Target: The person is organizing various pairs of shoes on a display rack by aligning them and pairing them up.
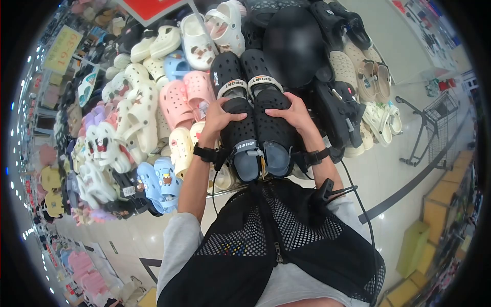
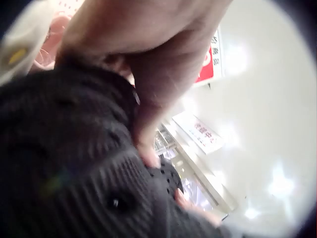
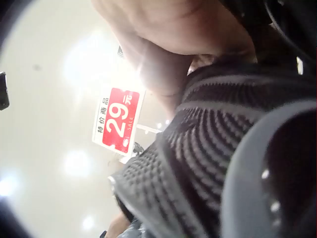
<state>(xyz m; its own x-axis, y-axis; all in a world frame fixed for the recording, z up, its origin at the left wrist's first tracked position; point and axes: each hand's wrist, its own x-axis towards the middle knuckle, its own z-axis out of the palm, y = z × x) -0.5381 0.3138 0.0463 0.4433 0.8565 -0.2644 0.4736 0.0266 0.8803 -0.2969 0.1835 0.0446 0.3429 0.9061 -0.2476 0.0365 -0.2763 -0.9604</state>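
A pair of black clogs (image 1: 276,125) with grey insoles and "MORE STEP" on the heel strap lies between my two hands, toes pointing away from me. My left hand (image 1: 221,122) grips the left clog near the toe, thumb across its top and fingers around the outer side. On the right clog my right hand (image 1: 295,116) does the same. The ribbed sole (image 3: 198,144) fills much of the right wrist view. Just beyond the toes sits another black pair with white "SPORT" straps (image 1: 264,80).
Pink clogs (image 1: 176,105), cream clogs (image 1: 180,148) and light blue clogs (image 1: 166,179) crowd the left. More black shoes (image 1: 330,112) lie at the right. A red sale sign (image 3: 119,120) stands above the display. A shopping cart (image 1: 434,128) is on the floor to the right.
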